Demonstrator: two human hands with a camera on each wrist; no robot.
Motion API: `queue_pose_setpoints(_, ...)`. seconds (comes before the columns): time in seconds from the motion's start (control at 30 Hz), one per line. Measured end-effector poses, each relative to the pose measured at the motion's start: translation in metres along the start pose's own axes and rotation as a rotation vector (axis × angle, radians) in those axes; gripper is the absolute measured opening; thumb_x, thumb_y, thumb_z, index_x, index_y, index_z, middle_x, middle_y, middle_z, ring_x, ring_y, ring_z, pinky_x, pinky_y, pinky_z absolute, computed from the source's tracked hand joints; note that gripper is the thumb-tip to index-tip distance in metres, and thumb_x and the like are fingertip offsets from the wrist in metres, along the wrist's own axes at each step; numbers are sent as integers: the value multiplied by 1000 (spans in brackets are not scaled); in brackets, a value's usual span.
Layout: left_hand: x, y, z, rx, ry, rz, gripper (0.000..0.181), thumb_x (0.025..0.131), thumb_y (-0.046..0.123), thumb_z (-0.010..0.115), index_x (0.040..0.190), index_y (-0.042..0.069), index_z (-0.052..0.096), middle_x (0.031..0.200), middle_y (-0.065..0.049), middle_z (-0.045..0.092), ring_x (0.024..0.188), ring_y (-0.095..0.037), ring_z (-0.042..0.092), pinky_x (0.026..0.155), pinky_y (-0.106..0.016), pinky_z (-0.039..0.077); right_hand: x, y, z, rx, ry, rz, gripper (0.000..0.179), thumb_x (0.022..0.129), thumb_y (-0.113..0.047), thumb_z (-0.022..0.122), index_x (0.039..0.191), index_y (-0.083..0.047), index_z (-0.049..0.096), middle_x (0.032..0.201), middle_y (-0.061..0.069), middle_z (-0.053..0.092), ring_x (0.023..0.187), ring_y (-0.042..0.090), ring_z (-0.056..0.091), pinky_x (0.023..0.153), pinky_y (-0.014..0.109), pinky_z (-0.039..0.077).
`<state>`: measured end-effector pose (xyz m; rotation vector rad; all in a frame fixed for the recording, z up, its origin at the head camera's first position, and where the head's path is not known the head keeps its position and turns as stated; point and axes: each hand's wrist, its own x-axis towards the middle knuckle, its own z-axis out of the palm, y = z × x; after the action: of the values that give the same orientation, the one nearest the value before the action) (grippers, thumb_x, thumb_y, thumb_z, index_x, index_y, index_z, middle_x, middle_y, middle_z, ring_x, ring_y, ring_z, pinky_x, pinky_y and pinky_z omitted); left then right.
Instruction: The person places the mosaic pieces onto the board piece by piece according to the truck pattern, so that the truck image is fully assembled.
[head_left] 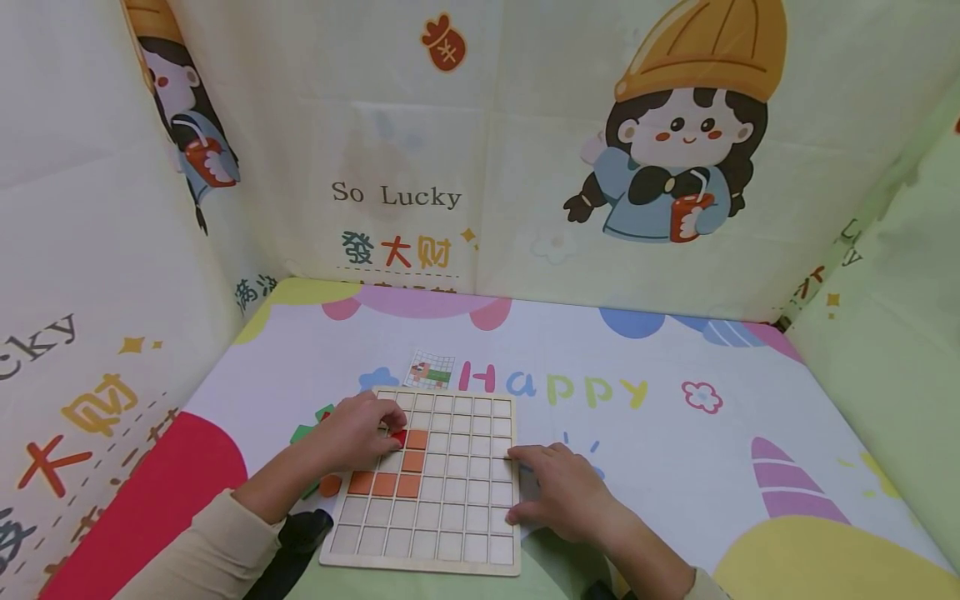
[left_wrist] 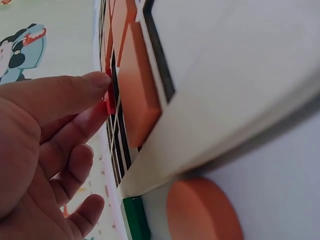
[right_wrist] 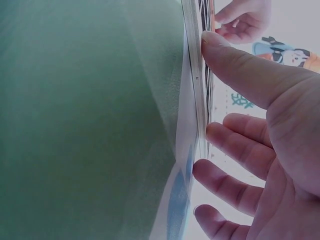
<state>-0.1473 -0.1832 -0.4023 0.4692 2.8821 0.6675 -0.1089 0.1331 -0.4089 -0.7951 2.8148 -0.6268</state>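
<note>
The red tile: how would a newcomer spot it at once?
Find the wooden grid board in the head view. Toward its left side, the left hand pinches the red tile. Its red colour sets it apart from the neighbouring orange square tiles.

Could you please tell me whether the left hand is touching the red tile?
Touching: the left wrist view shows the left hand pinching the red tile between thumb and fingertip.

Card (head_left: pixel 431 369) too sm. for me to read; L hand (head_left: pixel 365 428) part-hides red pc (head_left: pixel 399 437); L-wrist view crops orange disc (left_wrist: pixel 201 212).
</note>
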Motion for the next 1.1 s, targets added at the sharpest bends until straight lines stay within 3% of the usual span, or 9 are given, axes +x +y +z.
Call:
queue_pose_setpoints(0.27,-3,-7,-12,-107,12,-26,23,84,15,80,105,11,71,97,3,62,98,-21,52,80,-38,51,0,-1,-1,7,-11,16,68,71,-36,89,129,-11,62,126,4,65,108,29,57,86,50,46)
queue_pose_setpoints(0.6,-14,-22,-32,-95,58,-19,25,85,16,80,108,9,72,103,0,65,107,-29,54,87,-47,53,-1,-3,-3,15,-21,17,69,72,-36,89,130,-10,61,127,5,65,109,29,56,88,51,46)
queue_pose_setpoints(0.9,-26,-40,-41,-154,59,-109,37,82,17,83,114,5,69,108,-10,62,107,-33,51,69,-33,58,0,-2,-3,6,-27,21,69,72,-36,89,130,-10,61,127,5,64,110,30,56,88,51,46)
queue_pose_setpoints(1.1,-33,-53,-43,-148,66,-146,41,78,18,86,114,5,70,110,-14,62,109,-39,51,66,-37,59,0,-3,-4,12,-33,25,69,72,-36,89,130,-10,62,127,5,65,109,29,56,88,51,46)
